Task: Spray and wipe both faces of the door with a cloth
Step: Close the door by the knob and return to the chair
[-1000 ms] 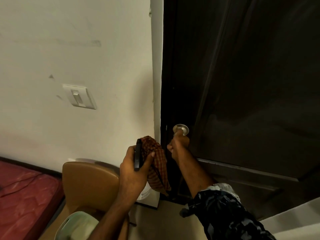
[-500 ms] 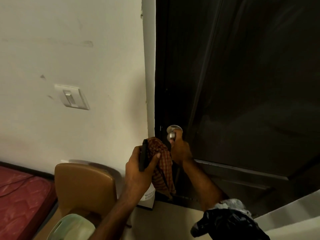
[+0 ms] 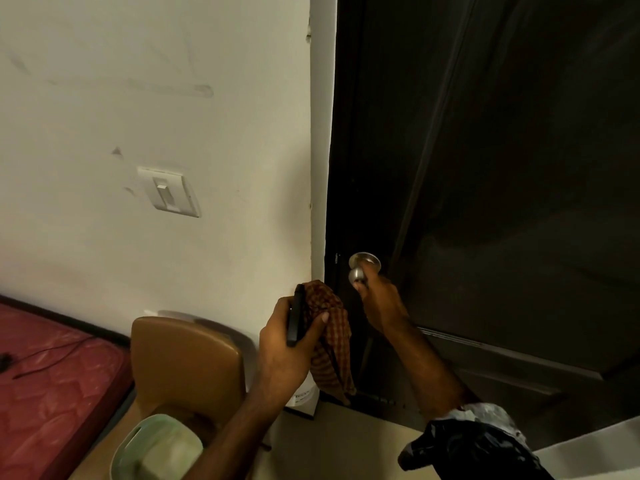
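The dark brown door (image 3: 502, 168) fills the right half of the view and sits in its frame. My right hand (image 3: 379, 301) grips the round silver knob (image 3: 358, 273) near the door's left edge. My left hand (image 3: 289, 344) holds a red-and-orange checked cloth (image 3: 330, 341) together with a flat black object like a phone (image 3: 296, 315); the cloth hangs down from my thumb. A white container (image 3: 304, 396) shows partly below my left hand, mostly hidden; I cannot tell what it is.
A white wall with a light switch (image 3: 169, 192) lies to the left of the door. A brown chair (image 3: 187, 362) stands below it with a pale green tub (image 3: 156, 448) on the seat. A red mattress (image 3: 45, 386) lies at lower left.
My right hand has shifted slightly on the knob, so more of the silver knob shows. My left hand still holds the cloth and black object. The view moved a little.
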`<state>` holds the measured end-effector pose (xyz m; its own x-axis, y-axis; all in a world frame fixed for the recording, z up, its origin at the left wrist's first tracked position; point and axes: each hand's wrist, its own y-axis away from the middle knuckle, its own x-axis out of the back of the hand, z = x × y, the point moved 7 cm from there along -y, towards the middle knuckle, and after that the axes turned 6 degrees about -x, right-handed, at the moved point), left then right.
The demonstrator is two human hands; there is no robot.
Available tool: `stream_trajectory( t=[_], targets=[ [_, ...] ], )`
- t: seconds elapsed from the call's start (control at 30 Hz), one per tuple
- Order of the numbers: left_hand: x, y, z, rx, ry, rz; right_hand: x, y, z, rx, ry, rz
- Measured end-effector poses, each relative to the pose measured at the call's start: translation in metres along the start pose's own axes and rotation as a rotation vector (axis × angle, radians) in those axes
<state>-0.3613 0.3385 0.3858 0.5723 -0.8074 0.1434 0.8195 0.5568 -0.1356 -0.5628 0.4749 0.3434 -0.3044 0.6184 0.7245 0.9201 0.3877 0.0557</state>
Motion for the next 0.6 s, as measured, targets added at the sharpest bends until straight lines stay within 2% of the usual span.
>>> stream_trajectory(
  t=[0.1,0.33,0.43,0.6],
  targets=[
    [-0.001,0.001,0.007,-0.023,-0.014,0.007,-0.003,-0.001,0.000,0.015,0.052,0.029],
    [0.000,0.002,0.004,-0.017,-0.049,0.090,-0.002,0.004,-0.004,0.079,-0.023,0.099],
    [-0.003,0.002,0.007,-0.010,-0.043,0.111,-0.001,0.002,-0.005,0.078,-0.034,0.087],
    [-0.012,0.004,0.013,-0.016,-0.045,0.117,0.000,-0.003,-0.002,0.088,0.087,0.029]
  ],
)
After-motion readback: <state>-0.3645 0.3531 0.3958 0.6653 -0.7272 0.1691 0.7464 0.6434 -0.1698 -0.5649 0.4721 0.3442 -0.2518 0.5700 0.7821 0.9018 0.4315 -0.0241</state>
